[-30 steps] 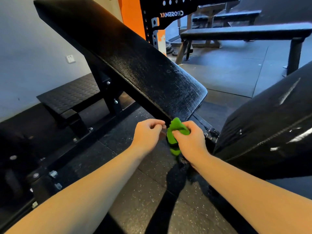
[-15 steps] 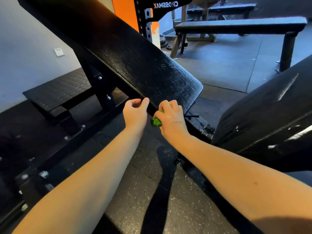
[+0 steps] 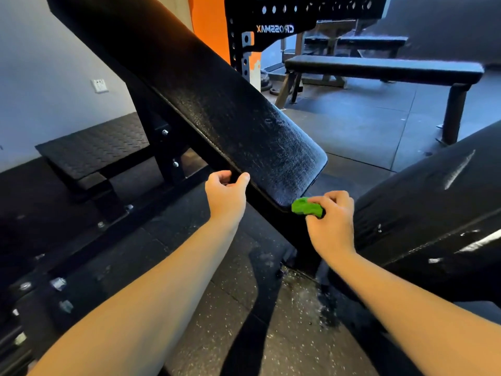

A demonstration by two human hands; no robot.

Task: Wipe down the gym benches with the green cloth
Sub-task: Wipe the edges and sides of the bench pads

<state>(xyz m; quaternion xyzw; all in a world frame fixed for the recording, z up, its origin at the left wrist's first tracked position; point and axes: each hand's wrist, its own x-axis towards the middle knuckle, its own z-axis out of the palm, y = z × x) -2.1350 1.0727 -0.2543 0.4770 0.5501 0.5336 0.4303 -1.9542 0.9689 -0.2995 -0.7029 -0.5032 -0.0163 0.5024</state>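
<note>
A black inclined bench pad [image 3: 222, 109] slopes down from the upper left to its lower end in the middle of the view. My left hand [image 3: 225, 196] grips the pad's near side edge, thumb on top and fingers curled under it. My right hand [image 3: 332, 223] holds a bunched green cloth [image 3: 305, 207] and presses it against the pad's lower end edge. Most of the cloth is hidden inside my fingers.
A second black padded bench [image 3: 433, 202] fills the right side, close to my right arm. A flat bench [image 3: 379, 69] stands behind on the rubber floor. A black footplate [image 3: 95, 147] and bolted steel frame [image 3: 62, 283] lie at the left, a black and orange rack [image 3: 244, 36] behind.
My right hand has slid the cloth rightward along the pad's edge to its lower end. My left hand has taken hold of the pad's side edge and stays there.
</note>
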